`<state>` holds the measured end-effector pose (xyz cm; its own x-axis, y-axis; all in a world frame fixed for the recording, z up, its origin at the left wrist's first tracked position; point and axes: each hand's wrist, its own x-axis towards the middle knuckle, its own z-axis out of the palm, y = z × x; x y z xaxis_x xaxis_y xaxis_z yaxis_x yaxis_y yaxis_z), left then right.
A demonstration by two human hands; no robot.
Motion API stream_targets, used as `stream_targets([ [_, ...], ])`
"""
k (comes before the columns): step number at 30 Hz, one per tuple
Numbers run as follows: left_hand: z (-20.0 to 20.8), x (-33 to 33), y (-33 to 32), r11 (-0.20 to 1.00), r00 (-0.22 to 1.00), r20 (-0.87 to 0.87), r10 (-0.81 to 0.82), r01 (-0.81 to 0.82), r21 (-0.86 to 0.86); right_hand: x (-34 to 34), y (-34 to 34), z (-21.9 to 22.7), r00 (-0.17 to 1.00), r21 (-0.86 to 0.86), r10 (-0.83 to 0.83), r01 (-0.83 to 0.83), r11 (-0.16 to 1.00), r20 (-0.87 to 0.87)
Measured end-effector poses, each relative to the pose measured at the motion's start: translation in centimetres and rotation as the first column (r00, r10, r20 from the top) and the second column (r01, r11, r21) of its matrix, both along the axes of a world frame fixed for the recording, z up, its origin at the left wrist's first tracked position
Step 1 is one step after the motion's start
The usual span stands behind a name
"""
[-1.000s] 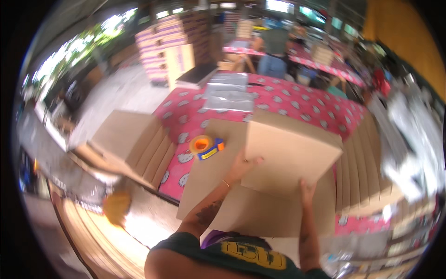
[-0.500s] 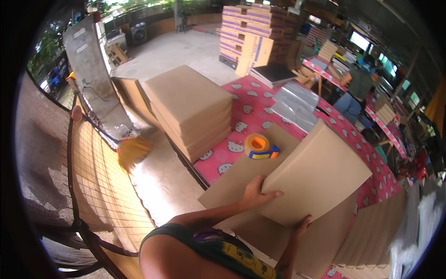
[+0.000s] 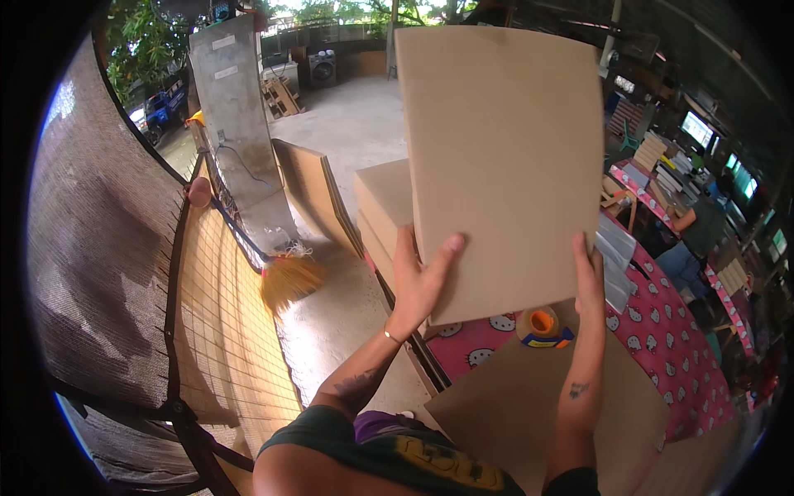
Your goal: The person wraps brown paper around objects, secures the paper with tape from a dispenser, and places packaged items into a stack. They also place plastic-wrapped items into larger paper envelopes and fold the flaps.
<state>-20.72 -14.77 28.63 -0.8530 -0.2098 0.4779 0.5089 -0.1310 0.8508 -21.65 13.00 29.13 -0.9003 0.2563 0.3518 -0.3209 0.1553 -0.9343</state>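
Plain brown box [image 3: 504,174], pink tablecloth [image 3: 657,335] with white cat-face pattern, tan-and-orange tape roll [image 3: 538,321]

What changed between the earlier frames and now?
The rectangular brown cardboard box moved up and left, toward the stacked brown cardboard boxes, now partly hiding them. The left hand and right hand kept hold; nothing was released. The tan tape roll with orange core stayed put.

The raised box [image 3: 504,165] partly screens the box stack [image 3: 382,198] at the left edge of the bench [image 3: 678,355]. Between the left forearm [image 3: 361,374] and right forearm [image 3: 577,384], a hand could pass over the flat sheet [image 3: 554,397] until the tape roll [image 3: 543,331]; depth behind is hard to judge.
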Motion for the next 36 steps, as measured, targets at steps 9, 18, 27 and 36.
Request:
stream_targets([
  [9,-8.4,-8.6,-3.1,0.858,0.932,-0.169,0.322,-0.362,-0.364,-15.1,-3.6,-1.1,0.981,0.796,-0.148,-0.008,0.606,0.122],
  [18,-9.2,-8.9,0.9,0.932,0.955,-0.101,0.279,-0.294,-0.211,-19.4,-4.5,-4.2,0.984,0.619,-0.179,0.154,0.770,-0.021],
  [27,-9.9,-8.2,1.4,0.917,0.970,-0.093,0.225,-0.243,-0.317,-19.8,-2.3,-6.4,0.965,0.559,-0.250,0.250,0.791,-0.077],
  [36,-11.3,-10.6,2.1,0.900,0.926,-0.267,0.268,-0.339,-0.273,-18.9,-2.5,-10.1,0.916,0.082,-0.317,0.346,0.935,-0.246],
])
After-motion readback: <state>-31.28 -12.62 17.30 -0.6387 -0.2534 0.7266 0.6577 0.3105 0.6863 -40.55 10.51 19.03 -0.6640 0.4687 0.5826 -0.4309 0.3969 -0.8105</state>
